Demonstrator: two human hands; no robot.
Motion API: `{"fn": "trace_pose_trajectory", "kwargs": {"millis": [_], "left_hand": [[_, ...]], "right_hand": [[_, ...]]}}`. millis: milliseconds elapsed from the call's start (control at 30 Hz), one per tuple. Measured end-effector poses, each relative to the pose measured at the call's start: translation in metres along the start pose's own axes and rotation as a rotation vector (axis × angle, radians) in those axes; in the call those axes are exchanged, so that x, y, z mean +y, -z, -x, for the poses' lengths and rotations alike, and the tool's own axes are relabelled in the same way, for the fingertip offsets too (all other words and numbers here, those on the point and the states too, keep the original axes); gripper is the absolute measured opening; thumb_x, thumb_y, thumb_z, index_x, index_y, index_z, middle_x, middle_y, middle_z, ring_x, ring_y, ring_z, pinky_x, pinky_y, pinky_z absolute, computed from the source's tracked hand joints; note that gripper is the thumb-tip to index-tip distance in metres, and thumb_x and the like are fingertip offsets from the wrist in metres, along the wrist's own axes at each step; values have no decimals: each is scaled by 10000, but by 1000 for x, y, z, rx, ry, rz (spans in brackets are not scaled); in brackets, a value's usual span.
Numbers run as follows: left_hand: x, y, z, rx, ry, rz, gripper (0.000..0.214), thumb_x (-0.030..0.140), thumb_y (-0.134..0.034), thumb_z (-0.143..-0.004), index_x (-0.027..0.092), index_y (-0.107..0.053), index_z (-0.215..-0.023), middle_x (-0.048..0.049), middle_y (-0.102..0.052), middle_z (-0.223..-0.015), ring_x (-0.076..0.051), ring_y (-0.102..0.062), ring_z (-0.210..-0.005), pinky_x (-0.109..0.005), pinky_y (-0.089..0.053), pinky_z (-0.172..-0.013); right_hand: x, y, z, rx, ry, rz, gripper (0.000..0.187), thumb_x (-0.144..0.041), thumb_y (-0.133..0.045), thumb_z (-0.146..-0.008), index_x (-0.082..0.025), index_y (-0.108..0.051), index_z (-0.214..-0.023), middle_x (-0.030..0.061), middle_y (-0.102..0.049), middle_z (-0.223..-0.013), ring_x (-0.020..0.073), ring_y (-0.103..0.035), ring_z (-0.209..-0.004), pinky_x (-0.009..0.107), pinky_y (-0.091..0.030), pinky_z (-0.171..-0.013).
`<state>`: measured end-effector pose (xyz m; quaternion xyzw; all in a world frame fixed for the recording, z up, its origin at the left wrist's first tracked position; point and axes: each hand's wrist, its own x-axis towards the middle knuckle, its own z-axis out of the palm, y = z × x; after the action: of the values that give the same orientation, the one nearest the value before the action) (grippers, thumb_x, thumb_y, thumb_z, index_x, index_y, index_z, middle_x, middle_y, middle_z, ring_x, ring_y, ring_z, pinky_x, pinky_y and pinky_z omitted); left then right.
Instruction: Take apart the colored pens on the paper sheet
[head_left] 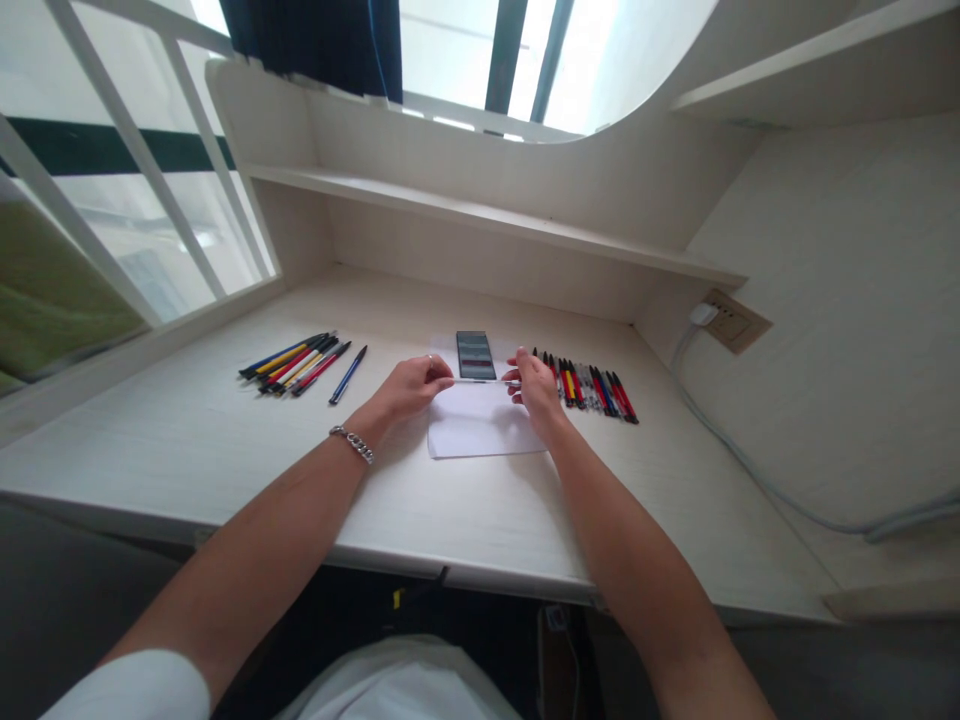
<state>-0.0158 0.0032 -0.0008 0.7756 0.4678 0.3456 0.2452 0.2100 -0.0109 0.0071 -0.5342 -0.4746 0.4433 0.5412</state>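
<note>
My left hand [414,385] pinches one end of a thin, pale pen [476,381] with a dark section along its middle. The other end sits at the fingertips of my right hand [535,388], which are closed round it. Level across, the pen is over the far part of a white sheet of paper [480,432]. Just beyond it lies a dark phone [475,354] with its screen lit. Whether the pen is whole or only a part of one is too small to tell.
To the left is a loose pile of coloured pens [296,362], with a single blue pen [348,375] beside it. A neat row of pens [592,387] lies right of my right hand. A low shelf [480,215] spans the desk's back; a cable [720,435] runs down the right wall.
</note>
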Motion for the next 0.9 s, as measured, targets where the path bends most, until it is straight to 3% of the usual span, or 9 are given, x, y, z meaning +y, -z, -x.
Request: {"fn": "trace_pose_trajectory", "kwargs": {"millis": [167,300,467,567,633,733,833,900], "left_hand": [[2,-5,1,41,-20,-22,145,319,-639,-854,192,-709,-865,-50,-740,-835,-181,-641,-750,-307,-474,-714],[-5,-2,-3,91,-9,48,168,341,-670,-830,188,-727,-869,-56,-747,-839,-188,-663,-750,-311,-500,-712],[-7,-2,-5,148,9,135,205,356,-724,-782,180,-749,-886,-64,-762,-873,-189,-679,-768,-313,-528,-748],[-4,-4,-2,133,3,131,236,362,-735,-769,181,-756,-920,-65,-762,-901,-187,-676,-771,-313,-531,-747],[-3,-6,-1,110,15,104,258,357,-731,-770,188,-758,-964,-66,-762,-925,-191,-676,-782,-317,-532,-749],[-7,-8,1,38,36,56,257,347,-724,-768,197,-760,-973,-74,-763,-931,-204,-680,-803,-332,-530,-756],[-9,-9,1,-33,58,0,241,321,-714,-752,197,-766,-952,-77,-763,-913,-218,-681,-811,-346,-524,-759],[-8,-9,1,-49,68,-26,246,307,-704,-740,194,-770,-948,-79,-764,-906,-224,-680,-814,-349,-519,-765]], "right_hand": [[8,-8,3,-77,-35,79,486,-671,-480,-935,-198,-591,-967,22,-617,-863,74,-556,-509,199,-434,-458],[-1,0,4,-210,-33,163,359,-496,-471,-988,-178,-630,-940,19,-627,-783,82,-557,-531,189,-426,-482],[-11,17,5,-477,83,480,157,-186,-579,-887,-152,-724,-937,33,-706,-794,96,-581,-584,194,-442,-541],[-13,28,2,-494,146,651,159,-146,-608,-844,-154,-755,-905,36,-729,-787,109,-598,-600,208,-451,-576],[-15,41,-3,-400,193,725,178,-153,-600,-846,-151,-768,-904,39,-731,-771,116,-599,-597,216,-445,-577],[-19,74,-17,-83,217,762,233,-228,-599,-866,-144,-777,-991,61,-749,-800,143,-631,-630,238,-462,-601],[-19,126,-29,319,185,809,296,-293,-601,-871,-149,-777,-1059,95,-769,-873,188,-682,-738,278,-500,-683],[-13,164,-29,486,140,869,297,-309,-616,-865,-149,-788,-1047,127,-775,-942,222,-702,-839,309,-516,-759]]}}
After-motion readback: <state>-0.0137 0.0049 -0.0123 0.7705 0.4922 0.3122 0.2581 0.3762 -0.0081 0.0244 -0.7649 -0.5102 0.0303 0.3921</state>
